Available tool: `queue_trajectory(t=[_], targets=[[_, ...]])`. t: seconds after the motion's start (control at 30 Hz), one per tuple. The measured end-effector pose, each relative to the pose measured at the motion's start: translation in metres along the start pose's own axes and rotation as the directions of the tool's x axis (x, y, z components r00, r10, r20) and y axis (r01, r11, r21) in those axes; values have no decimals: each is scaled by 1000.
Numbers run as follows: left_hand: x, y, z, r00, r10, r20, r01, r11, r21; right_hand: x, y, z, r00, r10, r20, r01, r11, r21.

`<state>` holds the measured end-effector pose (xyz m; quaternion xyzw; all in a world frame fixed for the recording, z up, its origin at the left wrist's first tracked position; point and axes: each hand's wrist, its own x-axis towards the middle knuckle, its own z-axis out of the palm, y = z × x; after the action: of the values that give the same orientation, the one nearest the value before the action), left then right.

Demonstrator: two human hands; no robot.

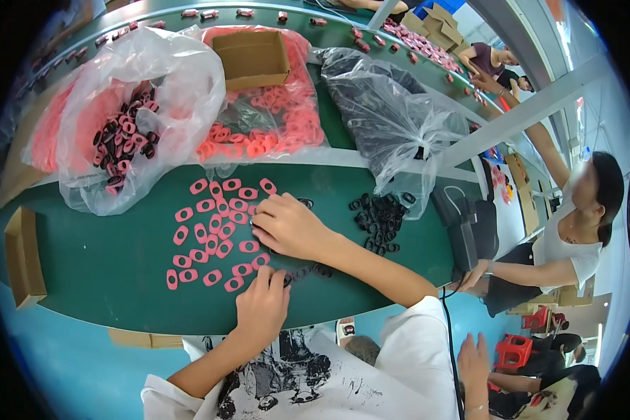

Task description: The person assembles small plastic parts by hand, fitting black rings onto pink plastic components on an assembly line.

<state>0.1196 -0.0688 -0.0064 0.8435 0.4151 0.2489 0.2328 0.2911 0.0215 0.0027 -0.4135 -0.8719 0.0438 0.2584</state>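
Observation:
Flat pink oval pieces with a hole [211,243] lie spread over the green table [119,266]. My right hand [290,227] reaches over their right side, palm down with fingers curled; whatever is under the fingertips is hidden. Below it, my left hand [262,308] is closed, its fingertips near the lowest pink pieces. A few small black rings [304,273] run in a short row to the right of those fingertips, the nearest touching or almost touching them. Further right sits a loose pile of black rings [381,220].
Behind a pale rail stand an open clear bag of pink-and-black pieces [126,136], a bag of pink pieces [259,140] with a cardboard box [250,59] on it, and a tied dark bag [392,105]. A cardboard tray [24,255] is left; a co-worker [574,224] is right.

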Motion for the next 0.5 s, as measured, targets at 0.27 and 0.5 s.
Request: queue_trajectory(t=[0.27,0.5], targets=[[10,-6,-5,997,26,68,-26,1000,-8,-4,-2,6,996,38,83,-33,998,-55],[13,-12,-7,992,53,114,-48,998,-50,-5,-21,11,987,152,47,-151,988,-40]])
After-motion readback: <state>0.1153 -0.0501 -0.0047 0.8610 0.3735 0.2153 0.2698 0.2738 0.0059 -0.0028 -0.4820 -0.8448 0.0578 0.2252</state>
